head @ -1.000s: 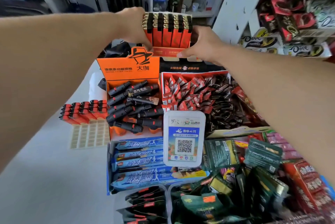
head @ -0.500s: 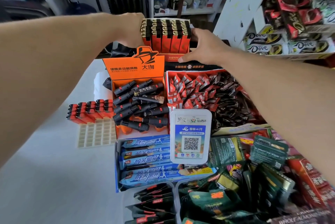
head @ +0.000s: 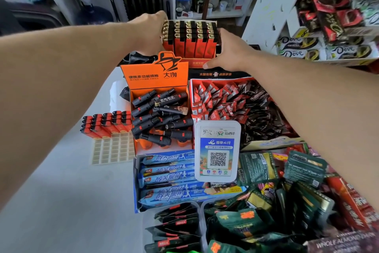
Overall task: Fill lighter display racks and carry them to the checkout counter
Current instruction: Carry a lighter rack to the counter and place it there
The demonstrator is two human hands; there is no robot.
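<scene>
The orange cardboard display rack full of upright orange lighters with black and gold tops [head: 189, 39] sits at the far end of the white counter [head: 61, 201], held between both hands. The left hand [head: 150, 29] grips its left side; its fingers wrap round behind the rack and are hidden, so how they lie cannot be told. The right hand [head: 229, 49] holds the right side, the thumb stretched along the rack's orange front lip and the other fingers curled round the far edge.

Just below the left fingers, nearer the camera, stands an open orange box of black torch lighters [head: 162, 117] with a raised orange header card showing a hatted figure. Below the right fingers lies a red tray of red and dark wrapped sweets [head: 231, 103]. Left of the torch box, well apart from both hands, a second row of orange lighters in a pale plastic grid tray [head: 108, 127] lies on the counter, the near part of the grid empty. A white QR payment placard [head: 217, 151] stands in front of the sweets, with a blue box of blue snack bars [head: 170, 177] beside it and dark green snack packets [head: 266, 201] heaped to the right. Beyond the right fingers, a white shelf of Dove chocolate boxes [head: 332, 47] rises.
</scene>
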